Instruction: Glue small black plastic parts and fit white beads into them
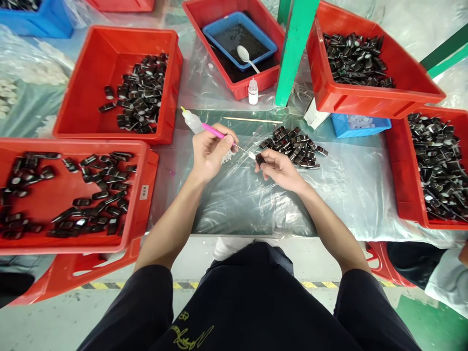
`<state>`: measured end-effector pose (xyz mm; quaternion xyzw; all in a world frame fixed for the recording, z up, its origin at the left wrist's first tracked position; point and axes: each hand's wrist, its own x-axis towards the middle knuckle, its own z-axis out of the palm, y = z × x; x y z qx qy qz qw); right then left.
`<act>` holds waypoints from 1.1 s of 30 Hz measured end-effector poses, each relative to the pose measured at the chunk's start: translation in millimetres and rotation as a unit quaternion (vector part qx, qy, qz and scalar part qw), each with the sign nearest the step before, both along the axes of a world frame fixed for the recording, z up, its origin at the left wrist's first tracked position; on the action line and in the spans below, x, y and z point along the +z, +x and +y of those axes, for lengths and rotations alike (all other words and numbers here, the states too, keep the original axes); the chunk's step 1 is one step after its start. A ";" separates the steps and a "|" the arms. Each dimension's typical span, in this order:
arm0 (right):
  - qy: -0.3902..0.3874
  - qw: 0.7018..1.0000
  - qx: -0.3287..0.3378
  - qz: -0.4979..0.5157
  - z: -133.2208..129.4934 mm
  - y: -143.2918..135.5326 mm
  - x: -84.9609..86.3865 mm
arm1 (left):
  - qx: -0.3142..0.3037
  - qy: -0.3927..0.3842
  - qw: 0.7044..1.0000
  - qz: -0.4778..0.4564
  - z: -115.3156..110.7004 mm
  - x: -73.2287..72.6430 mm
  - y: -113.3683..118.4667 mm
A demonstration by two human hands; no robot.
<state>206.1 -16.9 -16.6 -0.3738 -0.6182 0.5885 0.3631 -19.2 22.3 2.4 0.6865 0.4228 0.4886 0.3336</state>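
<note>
Pink-handled needle tool: slim, pen-like handle, gripped in the left hand; held at a slant, with its thin, straight metal shaft directed down and to the right. Glossy dark-brown piece: small, pinched between the fingertips of the right hand, mostly covered by them; white end turned toward the tool. Needle tip lies at that white end; contact cannot be confirmed. Both are held over the table.

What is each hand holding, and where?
Left hand: pink-handled tool, by the handle. Right hand: small dark piece, by the end away from the tool.
</note>
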 end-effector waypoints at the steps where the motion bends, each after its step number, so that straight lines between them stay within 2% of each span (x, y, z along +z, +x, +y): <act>1: -0.005 1.000 0.011 0.016 0.1 0.0 1.2 | 0.000 0.001 1.000 -0.012 0.3 -0.6 0.6; 6: -0.017 0.999 0.018 0.038 0.2 -0.3 2.9 | -0.014 0.000 0.998 -0.064 0.1 -1.9 1.0; 13: -0.059 0.995 0.041 0.064 -0.8 0.4 7.1 | -0.011 -0.022 0.999 0.028 -1.0 0.3 -4.9; 20: -0.087 0.994 0.036 0.056 -2.8 2.0 18.1 | -0.002 -0.021 0.999 0.034 0.3 1.2 -3.8; 28: -0.113 0.992 0.011 0.056 -4.2 -1.1 19.7 | -0.001 -0.007 0.998 0.058 -1.2 5.0 -1.8; 33: -0.128 0.988 0.017 0.085 -2.9 0.3 17.1 | -0.011 -0.020 0.999 0.024 -0.6 4.2 -1.7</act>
